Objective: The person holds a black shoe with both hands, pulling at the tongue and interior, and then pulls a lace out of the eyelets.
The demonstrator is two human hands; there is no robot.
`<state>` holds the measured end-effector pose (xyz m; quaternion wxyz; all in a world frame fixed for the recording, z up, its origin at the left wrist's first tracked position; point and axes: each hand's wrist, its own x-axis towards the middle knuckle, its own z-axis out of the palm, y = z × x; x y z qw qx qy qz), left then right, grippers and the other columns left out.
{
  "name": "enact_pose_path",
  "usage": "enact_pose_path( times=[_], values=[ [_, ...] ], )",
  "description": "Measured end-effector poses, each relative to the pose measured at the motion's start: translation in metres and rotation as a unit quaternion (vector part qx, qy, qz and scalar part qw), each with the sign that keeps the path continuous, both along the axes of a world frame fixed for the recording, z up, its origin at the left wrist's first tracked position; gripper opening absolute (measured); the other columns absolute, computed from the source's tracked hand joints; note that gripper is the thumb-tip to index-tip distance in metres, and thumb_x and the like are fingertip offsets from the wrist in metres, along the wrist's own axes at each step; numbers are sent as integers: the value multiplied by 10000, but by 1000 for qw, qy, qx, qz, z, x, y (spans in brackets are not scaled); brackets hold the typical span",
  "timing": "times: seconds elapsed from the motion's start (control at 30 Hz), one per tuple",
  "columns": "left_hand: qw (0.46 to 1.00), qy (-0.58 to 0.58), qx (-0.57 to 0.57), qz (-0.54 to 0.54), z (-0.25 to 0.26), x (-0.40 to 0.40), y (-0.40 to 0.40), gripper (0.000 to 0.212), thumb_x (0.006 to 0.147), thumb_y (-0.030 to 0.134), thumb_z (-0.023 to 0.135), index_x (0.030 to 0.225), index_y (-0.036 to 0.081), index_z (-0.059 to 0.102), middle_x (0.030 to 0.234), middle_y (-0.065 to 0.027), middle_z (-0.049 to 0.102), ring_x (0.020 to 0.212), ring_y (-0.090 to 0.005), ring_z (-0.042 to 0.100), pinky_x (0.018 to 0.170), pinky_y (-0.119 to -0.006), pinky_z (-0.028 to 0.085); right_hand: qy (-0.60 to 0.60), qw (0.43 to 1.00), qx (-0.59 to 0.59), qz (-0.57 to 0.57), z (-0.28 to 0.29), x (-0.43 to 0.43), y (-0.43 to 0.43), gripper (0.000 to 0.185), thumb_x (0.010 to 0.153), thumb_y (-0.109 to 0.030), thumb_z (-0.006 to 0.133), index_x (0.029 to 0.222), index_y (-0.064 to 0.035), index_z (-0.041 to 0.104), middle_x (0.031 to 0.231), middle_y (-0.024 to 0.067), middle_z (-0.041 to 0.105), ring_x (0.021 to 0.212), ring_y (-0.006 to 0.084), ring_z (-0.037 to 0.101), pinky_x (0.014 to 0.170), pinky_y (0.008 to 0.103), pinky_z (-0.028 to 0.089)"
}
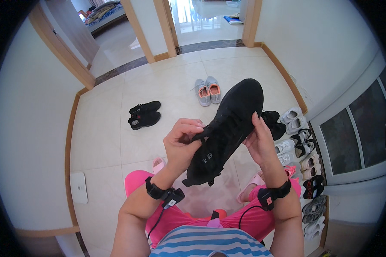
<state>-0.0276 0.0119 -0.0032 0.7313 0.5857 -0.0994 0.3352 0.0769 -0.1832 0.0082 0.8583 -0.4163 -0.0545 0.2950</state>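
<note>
A black lace-up sneaker (226,128) is held up between my hands, its toe pointing away to the upper right and its heel with a pull tab toward me. My left hand (183,141) pinches the tongue or collar edge at the shoe's left side. My right hand (260,139) grips the shoe's right side near the forefoot, thumb on the upper. The insole inside bears faint writing. Beyond the shoe, a pair of grey sneakers with orange lining (207,91) stands on the floor. A pair of black shoes (144,115) lies farther left.
Several pairs of shoes line the right wall, among them white sneakers (293,120), black-and-red shoes (312,187) and grey shoes (314,208). A glass-panelled white door (342,141) stands beside them. A white bathroom scale (79,188) lies by the left wall. My feet wear pink slippers (244,192).
</note>
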Motion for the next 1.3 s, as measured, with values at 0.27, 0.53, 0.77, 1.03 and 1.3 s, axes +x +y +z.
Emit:
enact_pose_path(
  times=[0.27, 0.53, 0.77, 1.03, 1.3],
  values=[
    [985, 61, 149, 57, 9, -5, 1, 455, 746, -186, 552, 1158, 4, 581, 1221, -118, 530, 1142, -202, 559, 953, -349, 501, -112, 983, 28, -144, 3, 13, -17, 350, 1002, -244, 566, 1293, -59, 503, 1243, 53, 614, 1110, 172, 601, 911, 352, 508],
    [973, 204, 101, -22, 7, -9, -11, 286, 908, -97, 547, 1184, -43, 593, 1154, -100, 621, 1050, -161, 621, 911, -266, 513, -182, 957, 42, -222, 11, 11, -16, 431, 961, -231, 639, 1312, -49, 468, 1254, 52, 583, 1105, 155, 580, 927, 308, 478],
    [935, 275, -155, -160, 12, -1, -22, 279, 982, 55, 535, 1253, -6, 568, 1180, -80, 634, 1104, -163, 600, 1014, -330, 459, -267, 938, 28, -218, -9, 9, -20, 442, 970, -214, 619, 1350, -67, 448, 1294, 58, 577, 1156, 180, 579, 981, 329, 461],
    [883, 278, -309, -217, 3, 6, -17, 354, 960, 55, 534, 1308, -8, 530, 1249, -75, 610, 1144, -160, 573, 1041, -313, 412, -242, 948, 32, -206, -6, 5, -8, 464, 978, -219, 604, 1382, -74, 427, 1339, 60, 549, 1200, 194, 554, 1015, 355, 440],
    [878, 186, -356, -260, 23, 3, -24, 415, 965, 48, 479, 1372, -25, 437, 1366, -126, 547, 1257, -212, 533, 1093, -341, 388, -205, 962, 54, -174, 0, 6, -5, 482, 987, -259, 587, 1402, -89, 409, 1388, 60, 517, 1257, 215, 521, 1062, 389, 413]
  ],
)
